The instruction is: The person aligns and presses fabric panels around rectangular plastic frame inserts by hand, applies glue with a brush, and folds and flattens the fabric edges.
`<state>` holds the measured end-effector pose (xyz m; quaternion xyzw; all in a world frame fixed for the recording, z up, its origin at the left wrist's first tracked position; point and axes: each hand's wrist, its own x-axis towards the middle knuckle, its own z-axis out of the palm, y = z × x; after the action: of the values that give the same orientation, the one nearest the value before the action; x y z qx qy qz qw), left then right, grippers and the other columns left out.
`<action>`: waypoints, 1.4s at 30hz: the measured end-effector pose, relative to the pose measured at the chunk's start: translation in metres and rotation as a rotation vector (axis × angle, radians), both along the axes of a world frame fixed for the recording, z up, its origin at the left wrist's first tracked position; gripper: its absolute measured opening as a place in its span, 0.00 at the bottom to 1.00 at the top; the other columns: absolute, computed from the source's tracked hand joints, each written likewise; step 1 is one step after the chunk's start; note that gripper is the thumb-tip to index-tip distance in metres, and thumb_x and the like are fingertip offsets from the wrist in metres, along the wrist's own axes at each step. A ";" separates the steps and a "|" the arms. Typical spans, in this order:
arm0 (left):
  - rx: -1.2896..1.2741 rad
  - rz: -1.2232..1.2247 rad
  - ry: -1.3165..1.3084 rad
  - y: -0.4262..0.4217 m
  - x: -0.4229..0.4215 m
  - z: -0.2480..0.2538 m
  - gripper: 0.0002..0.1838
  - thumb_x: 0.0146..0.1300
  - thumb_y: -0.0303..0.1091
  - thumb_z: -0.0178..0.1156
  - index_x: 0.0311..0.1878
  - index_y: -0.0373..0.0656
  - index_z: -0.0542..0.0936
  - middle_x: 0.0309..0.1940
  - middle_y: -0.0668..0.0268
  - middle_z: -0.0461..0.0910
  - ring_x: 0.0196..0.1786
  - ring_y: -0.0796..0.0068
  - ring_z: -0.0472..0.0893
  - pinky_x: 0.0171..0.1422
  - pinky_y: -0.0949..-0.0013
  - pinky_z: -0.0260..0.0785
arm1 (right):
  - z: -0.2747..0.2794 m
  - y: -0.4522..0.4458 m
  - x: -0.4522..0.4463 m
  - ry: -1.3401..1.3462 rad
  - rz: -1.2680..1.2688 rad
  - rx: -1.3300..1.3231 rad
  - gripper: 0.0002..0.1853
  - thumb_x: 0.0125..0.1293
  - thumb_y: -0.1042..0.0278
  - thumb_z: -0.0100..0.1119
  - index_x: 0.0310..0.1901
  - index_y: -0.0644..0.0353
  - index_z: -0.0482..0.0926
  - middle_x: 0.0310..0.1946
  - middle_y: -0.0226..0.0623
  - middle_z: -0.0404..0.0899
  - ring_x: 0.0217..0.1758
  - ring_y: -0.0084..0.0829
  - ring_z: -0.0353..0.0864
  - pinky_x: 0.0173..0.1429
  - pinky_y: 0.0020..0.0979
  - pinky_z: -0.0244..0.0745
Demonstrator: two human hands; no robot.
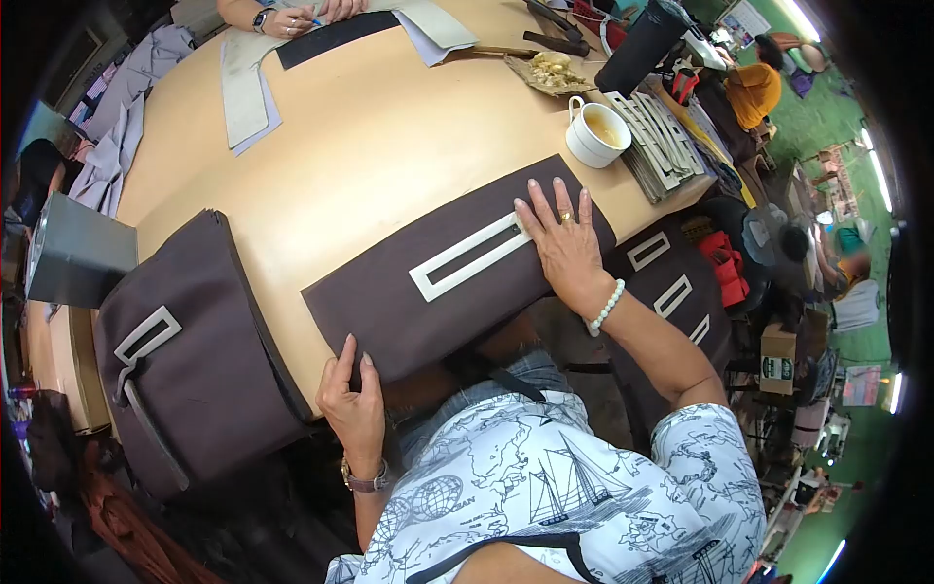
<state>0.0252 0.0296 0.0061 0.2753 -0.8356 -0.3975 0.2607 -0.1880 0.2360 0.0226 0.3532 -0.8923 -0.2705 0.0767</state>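
A dark brown-purple fabric panel lies across the table's near edge. On it is a pale rectangular frame with a long slot. My right hand rests flat on the panel's right part, fingers spread, fingertips at the frame's right end. A ring and a pale bead bracelet are on that hand and wrist. At the panel's lower left corner is my left hand, its thumb and forefinger apart and touching the fabric edge. Its other fingers show only in part.
Left of me, a dark fabric stack carries a pale frame and a strap. More framed panels hang at my right. A white cup of liquid stands near stacked pale strips. Across the table, another person's hands work on pale pieces.
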 end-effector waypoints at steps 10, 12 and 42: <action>0.018 -0.005 0.032 -0.001 0.001 -0.006 0.17 0.53 0.18 0.59 0.48 0.34 0.79 0.21 0.61 0.69 0.24 0.72 0.69 0.31 0.68 0.62 | -0.002 -0.014 0.021 -0.013 0.085 0.038 0.32 0.64 0.61 0.46 0.70 0.51 0.53 0.71 0.39 0.48 0.73 0.49 0.45 0.73 0.56 0.34; 0.013 -0.011 0.033 -0.002 0.002 -0.006 0.17 0.53 0.19 0.59 0.48 0.34 0.79 0.21 0.61 0.69 0.24 0.72 0.69 0.31 0.68 0.62 | -0.002 -0.021 0.029 -0.034 0.115 0.015 0.32 0.64 0.61 0.45 0.70 0.52 0.53 0.71 0.40 0.49 0.73 0.49 0.46 0.73 0.56 0.34; 0.037 0.026 -0.018 0.001 0.001 -0.001 0.18 0.54 0.19 0.58 0.50 0.36 0.79 0.22 0.62 0.70 0.26 0.76 0.69 0.33 0.71 0.63 | -0.019 0.082 -0.012 -0.073 -0.298 -1.031 0.26 0.57 0.72 0.57 0.58 0.64 0.67 0.40 0.45 0.75 0.46 0.43 0.73 0.53 0.40 0.64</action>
<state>0.0266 0.0304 0.0051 0.2943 -0.8268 -0.4070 0.2532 -0.1998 0.3182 0.0031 0.1486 -0.9520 0.2071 0.1697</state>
